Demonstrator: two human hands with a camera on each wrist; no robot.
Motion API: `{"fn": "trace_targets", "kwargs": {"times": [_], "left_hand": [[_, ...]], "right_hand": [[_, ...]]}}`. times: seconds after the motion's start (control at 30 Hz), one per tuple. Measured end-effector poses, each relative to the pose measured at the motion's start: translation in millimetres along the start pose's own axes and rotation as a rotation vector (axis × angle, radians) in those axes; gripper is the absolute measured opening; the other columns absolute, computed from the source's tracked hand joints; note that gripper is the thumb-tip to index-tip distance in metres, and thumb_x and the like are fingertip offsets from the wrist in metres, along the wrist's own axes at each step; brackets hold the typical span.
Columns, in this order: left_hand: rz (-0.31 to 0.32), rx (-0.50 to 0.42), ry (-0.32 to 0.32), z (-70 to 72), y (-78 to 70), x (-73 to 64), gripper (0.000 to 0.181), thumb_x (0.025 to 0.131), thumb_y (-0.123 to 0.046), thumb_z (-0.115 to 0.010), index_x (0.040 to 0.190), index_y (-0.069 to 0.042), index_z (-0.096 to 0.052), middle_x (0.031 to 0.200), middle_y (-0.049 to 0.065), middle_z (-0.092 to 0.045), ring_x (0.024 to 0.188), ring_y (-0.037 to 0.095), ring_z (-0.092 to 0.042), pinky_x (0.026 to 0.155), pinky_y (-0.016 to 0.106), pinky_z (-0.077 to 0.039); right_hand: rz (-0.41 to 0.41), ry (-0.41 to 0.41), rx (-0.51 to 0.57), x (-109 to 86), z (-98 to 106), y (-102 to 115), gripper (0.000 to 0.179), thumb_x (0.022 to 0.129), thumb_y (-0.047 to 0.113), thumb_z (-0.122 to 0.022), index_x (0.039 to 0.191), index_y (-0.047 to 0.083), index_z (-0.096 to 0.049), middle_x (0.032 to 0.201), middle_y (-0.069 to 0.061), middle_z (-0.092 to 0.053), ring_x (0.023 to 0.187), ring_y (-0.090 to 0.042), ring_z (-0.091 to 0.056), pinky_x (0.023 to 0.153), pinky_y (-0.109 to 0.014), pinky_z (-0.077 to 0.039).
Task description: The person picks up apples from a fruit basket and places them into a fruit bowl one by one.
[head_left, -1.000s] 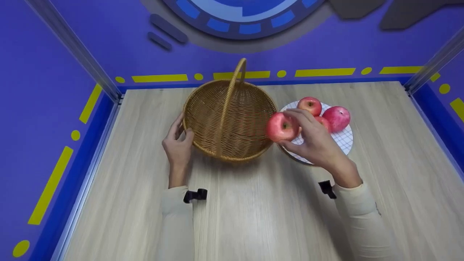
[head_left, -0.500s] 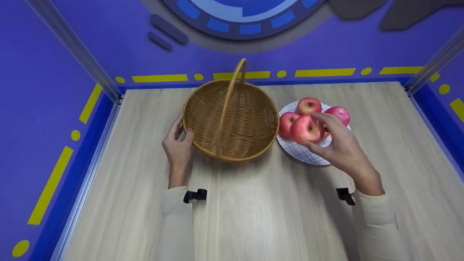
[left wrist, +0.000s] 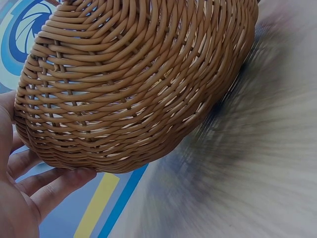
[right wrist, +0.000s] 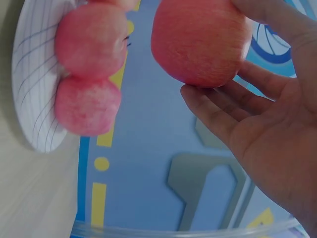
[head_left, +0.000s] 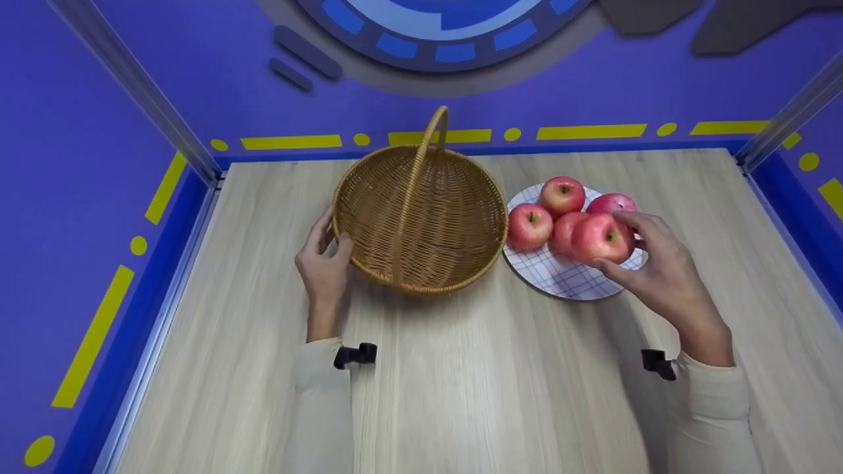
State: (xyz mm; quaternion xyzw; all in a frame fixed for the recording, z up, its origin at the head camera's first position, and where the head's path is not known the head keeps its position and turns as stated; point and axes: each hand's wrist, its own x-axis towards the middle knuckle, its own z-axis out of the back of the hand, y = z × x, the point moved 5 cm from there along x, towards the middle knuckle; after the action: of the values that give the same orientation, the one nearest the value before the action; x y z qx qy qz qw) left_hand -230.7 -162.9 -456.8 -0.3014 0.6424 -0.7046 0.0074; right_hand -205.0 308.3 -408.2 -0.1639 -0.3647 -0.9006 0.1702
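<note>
My left hand [head_left: 324, 266] grips the left side of a woven wicker basket [head_left: 454, 230], thumb at its rim and fingers against the outer weave. In the left wrist view the fingertips [left wrist: 81, 174] rest under the basket's wall. Nothing lies inside the basket. My right hand [head_left: 675, 280] holds a red apple [head_left: 599, 238] between thumb and fingers, above the right part of a white plate [head_left: 560, 283] with blue grid lines. In the right wrist view, the held apple [right wrist: 200, 42] hangs apart from the fruit on the plate.
On the plate sit a front-left apple [head_left: 529, 228], a back apple [head_left: 562, 195], a partly covered middle apple [head_left: 564, 234] and a pinker round fruit [head_left: 611, 203] behind the held one. The basket's handle [head_left: 419, 171] arches upward. Blue panels [head_left: 566, 105] enclose the wooden table [head_left: 454, 382].
My right hand has carried the held apple rightward, from beside the basket's rim across the plate, uncovering the front-left apple. The left hand and basket have stayed put.
</note>
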Motion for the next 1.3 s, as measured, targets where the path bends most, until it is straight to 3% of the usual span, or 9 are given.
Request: {"fn": "trace_targets", "kwargs": {"times": [0.27,0.87,1.07,1.3], "left_hand": [[0.020,0.007,-0.003,0.0,0.7,-0.6,0.047,0.094,0.010,-0.060,0.141,0.008,-0.064,0.143,0.022,-0.063,0.127,0.043,-0.063,0.110,0.055,-0.048],[0.002,-0.005,-0.009,0.0,0.0,-0.5,0.046,0.093,0.012,-0.060,0.139,0.010,-0.064,0.141,0.024,-0.064,0.126,0.046,-0.063,0.110,0.053,-0.049],[0.006,-0.009,-0.010,0.1,-0.7,-1.0,0.046,0.093,0.012,-0.060,0.139,0.010,-0.064,0.141,0.025,-0.063,0.125,0.047,-0.063,0.109,0.055,-0.049],[0.054,-0.030,-0.010,0.9,1.9,-1.7,0.048,0.093,0.009,-0.060,0.141,0.007,-0.064,0.142,0.024,-0.063,0.127,0.044,-0.063,0.110,0.057,-0.048]], "right_hand": [[-0.056,0.001,-0.012,-5.9,6,-14,0.077,0.077,-0.004,-0.093,0.144,-0.008,-0.055,0.138,-0.026,-0.055,0.120,-0.037,-0.056,0.094,-0.001,-0.035],[-0.275,0.044,-0.056,-15.2,6,-57,0.080,0.084,0.007,-0.090,0.151,-0.005,-0.049,0.146,-0.027,-0.049,0.129,-0.045,-0.048,0.087,-0.004,-0.033],[-0.298,0.056,-0.069,-16.6,5,-68,0.079,0.085,0.008,-0.089,0.152,-0.006,-0.048,0.146,-0.029,-0.049,0.127,-0.045,-0.047,0.088,-0.010,-0.036],[-0.320,0.071,-0.074,-17.8,4,-79,0.076,0.087,0.009,-0.086,0.151,-0.007,-0.049,0.144,-0.029,-0.049,0.126,-0.044,-0.048,0.090,-0.015,-0.035]]}}
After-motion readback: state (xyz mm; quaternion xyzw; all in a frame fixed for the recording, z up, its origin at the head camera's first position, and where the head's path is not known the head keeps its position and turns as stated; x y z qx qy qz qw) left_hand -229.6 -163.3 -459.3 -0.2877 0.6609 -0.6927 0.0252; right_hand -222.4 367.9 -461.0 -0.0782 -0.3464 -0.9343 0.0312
